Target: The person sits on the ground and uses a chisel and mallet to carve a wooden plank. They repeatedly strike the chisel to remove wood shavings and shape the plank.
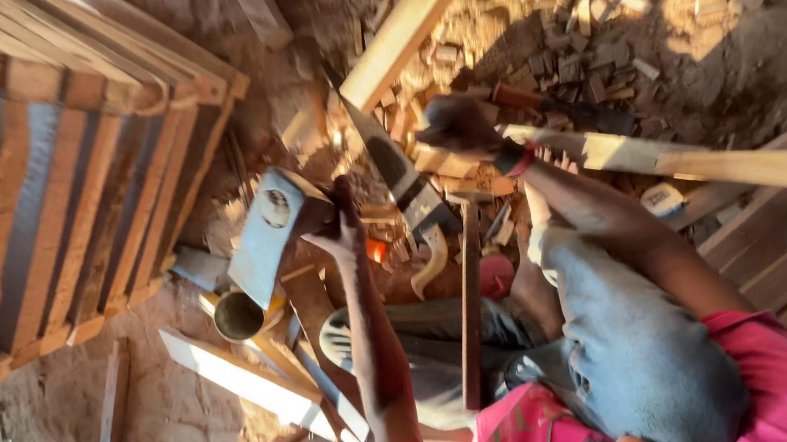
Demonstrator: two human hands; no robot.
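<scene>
My right hand [463,126] is closed around the end of a long pale wooden strip [685,162] that runs off to the right. My left hand [340,226] reaches forward and grips the corner of a grey rectangular block [269,222] with a round hole in it. Between the hands a hand saw [396,167] lies on the ground, its pale handle [433,257] towards me. A hammer with a long wooden handle [469,308] rests beside my grey-trousered knee [623,334].
A slatted wooden frame [67,179] stands at the left. A metal cup [238,315] sits under the block. Several wood offcuts [576,56] litter the dirt at top right. A long plank [399,36] leans in at the top, and boards [238,379] lie at the bottom left.
</scene>
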